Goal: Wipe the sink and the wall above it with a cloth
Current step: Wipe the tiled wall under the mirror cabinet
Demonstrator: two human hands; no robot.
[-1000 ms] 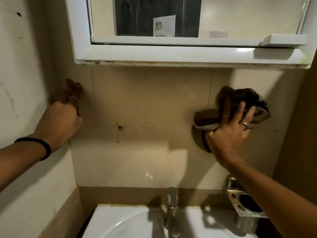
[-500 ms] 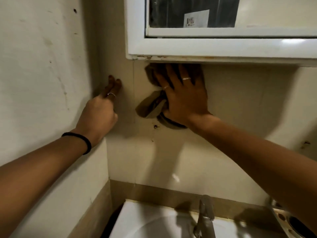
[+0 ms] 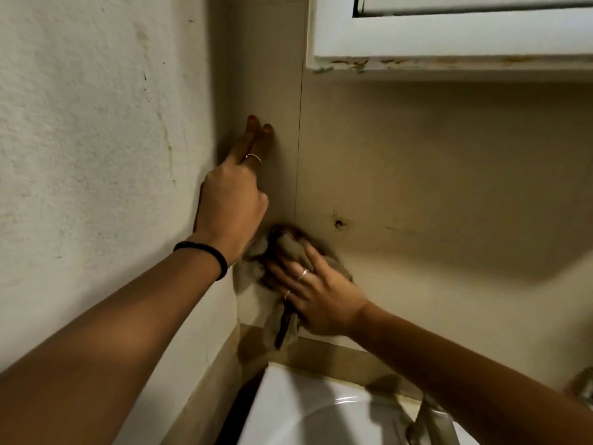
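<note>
My right hand (image 3: pixel 316 292) presses a crumpled brown-grey cloth (image 3: pixel 290 248) flat against the beige tiled wall (image 3: pixel 433 175), low in the corner just above the sink. Its fingers are spread over the cloth. My left hand (image 3: pixel 232 194) leans on the same wall higher up in the corner, two fingers stretched straight against the tile, the others tucked. The white sink (image 3: pixel 308 409) fills the bottom middle, partly covered by my right forearm.
A white-framed mirror cabinet (image 3: pixel 449 36) hangs at the upper right, its lower edge chipped. A rough white side wall (image 3: pixel 96 139) closes off the left. A metal tap (image 3: pixel 433 422) stands at the sink's back. A dark hole (image 3: pixel 338 223) marks the tile.
My right hand has swept the cloth from the right across the wall, up under the cabinet, then down into the lower left corner. The left hand has stayed on the wall.
</note>
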